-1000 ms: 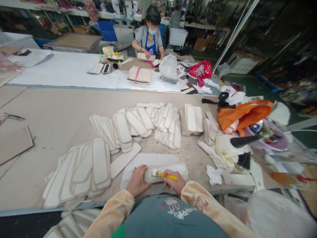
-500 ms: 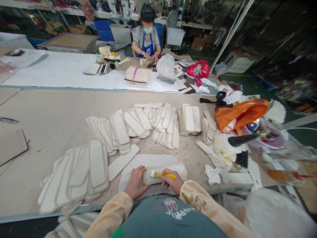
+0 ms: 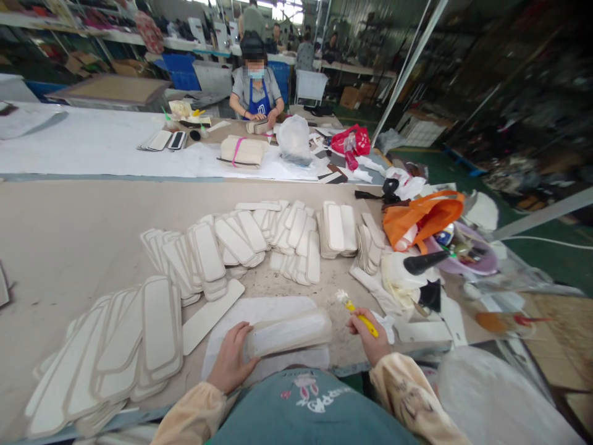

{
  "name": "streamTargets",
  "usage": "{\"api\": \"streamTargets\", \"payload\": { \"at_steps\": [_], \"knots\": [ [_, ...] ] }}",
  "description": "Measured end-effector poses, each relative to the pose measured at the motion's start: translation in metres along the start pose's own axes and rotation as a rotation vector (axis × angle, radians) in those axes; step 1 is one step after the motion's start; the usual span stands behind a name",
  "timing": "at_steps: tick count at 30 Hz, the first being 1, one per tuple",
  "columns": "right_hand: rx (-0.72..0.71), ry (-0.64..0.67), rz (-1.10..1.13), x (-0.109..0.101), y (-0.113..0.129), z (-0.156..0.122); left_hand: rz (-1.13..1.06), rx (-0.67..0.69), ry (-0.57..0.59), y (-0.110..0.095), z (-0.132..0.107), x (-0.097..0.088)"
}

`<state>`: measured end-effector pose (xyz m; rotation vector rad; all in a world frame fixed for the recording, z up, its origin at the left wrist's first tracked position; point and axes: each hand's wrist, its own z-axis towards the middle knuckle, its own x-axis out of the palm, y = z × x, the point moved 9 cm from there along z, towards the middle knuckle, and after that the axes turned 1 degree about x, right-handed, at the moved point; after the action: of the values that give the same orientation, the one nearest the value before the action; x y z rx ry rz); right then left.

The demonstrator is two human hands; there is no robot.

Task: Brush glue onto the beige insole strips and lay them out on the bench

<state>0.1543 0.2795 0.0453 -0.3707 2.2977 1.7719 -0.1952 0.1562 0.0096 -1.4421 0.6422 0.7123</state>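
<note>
My left hand (image 3: 233,357) grips the left end of a long, pale, rounded panel (image 3: 291,332), thumb at the near edge and fingers at the far edge. The panel has a glossy, wet-looking top and lies on a white sheet (image 3: 217,327) at the table's front edge. My right hand (image 3: 370,337) is closed round the yellow handle of a small brush (image 3: 351,305). White stuff coats the bristles, which point up and left, apart from the panel. A single off-white strip (image 3: 213,315) lies beyond my left hand.
Fanned stacks of off-white panels (image 3: 160,324) cover the left; more piles (image 3: 296,238) curve across the middle. To the right are an orange bag (image 3: 421,216), a purple basin (image 3: 482,250) and a plastic-covered container (image 3: 491,389). Across the table, a co-worker (image 3: 257,93) handles a small stack.
My right hand has lifted the brush off the panel and moved it right. My left hand stays at the panel's left end. The camera view has shifted, and the surroundings appear further left.
</note>
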Motion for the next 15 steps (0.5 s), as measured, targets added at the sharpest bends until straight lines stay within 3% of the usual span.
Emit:
{"api": "streamTargets", "payload": {
  "at_steps": [3, 8, 12, 15],
  "knots": [
    [-0.024, -0.005, -0.052, 0.001, -0.007, 0.002, -0.017, -0.028, -0.021, -0.001, -0.003, -0.003],
    [-0.096, 0.138, -0.152, 0.018, -0.011, 0.002, -0.163, -0.192, 0.040, 0.005, -0.011, 0.005],
    [-0.136, 0.218, -0.151, 0.027, -0.007, 0.000, -0.418, -0.391, 0.041, 0.015, -0.019, 0.019],
    [-0.143, 0.240, -0.143, 0.029, -0.004, 0.000, -0.639, -0.448, -0.023, 0.016, -0.021, 0.023]
  ]
}}
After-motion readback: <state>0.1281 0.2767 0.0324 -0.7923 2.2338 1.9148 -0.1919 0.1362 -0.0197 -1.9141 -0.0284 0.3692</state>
